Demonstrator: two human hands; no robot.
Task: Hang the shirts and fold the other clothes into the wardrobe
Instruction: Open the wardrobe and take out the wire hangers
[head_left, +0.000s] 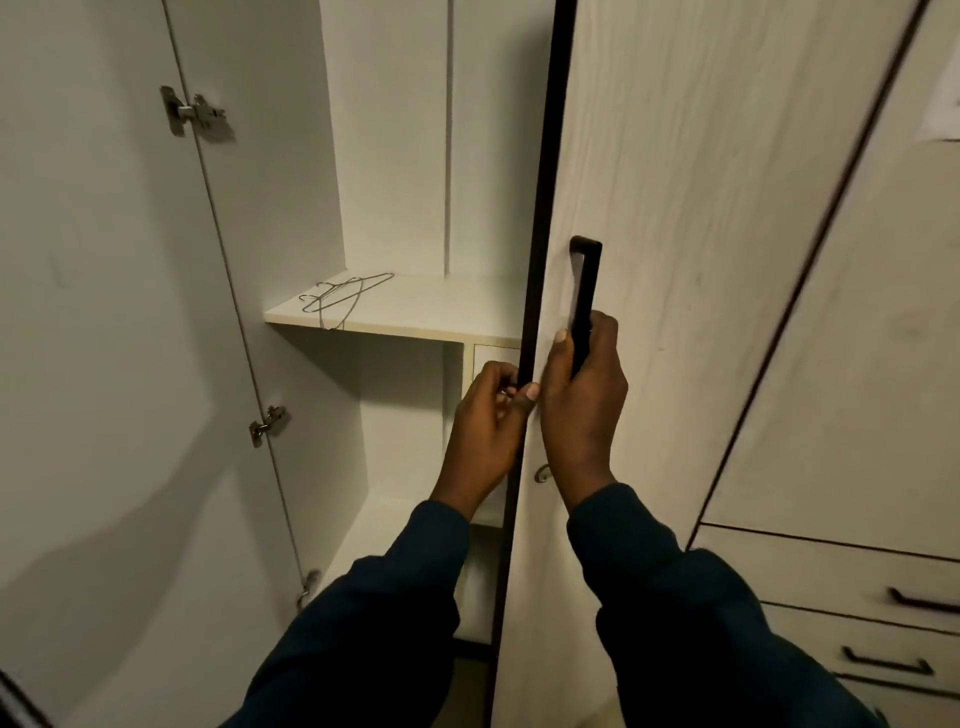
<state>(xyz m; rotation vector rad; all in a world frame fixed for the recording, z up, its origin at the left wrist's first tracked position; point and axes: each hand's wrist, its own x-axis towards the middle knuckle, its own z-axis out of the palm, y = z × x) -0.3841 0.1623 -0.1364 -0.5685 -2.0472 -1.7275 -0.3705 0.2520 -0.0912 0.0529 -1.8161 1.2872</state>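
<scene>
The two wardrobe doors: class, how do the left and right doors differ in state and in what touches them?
The left door is swung wide open and untouched; the right door stands nearly shut, its black handle in the right hand's grip, its edge pinched by the left hand. Both are pale panels.

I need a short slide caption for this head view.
Right hand grips the door handle; left hand holds the door edge.

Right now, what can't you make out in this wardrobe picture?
- Wardrobe interior right of the shelf: hidden behind the door, head view.
- Left hand fingertips: curled behind the door's dark edge.
- Any clothes: none in frame.
- Lowest drawers: cut off by the right edge.
</scene>
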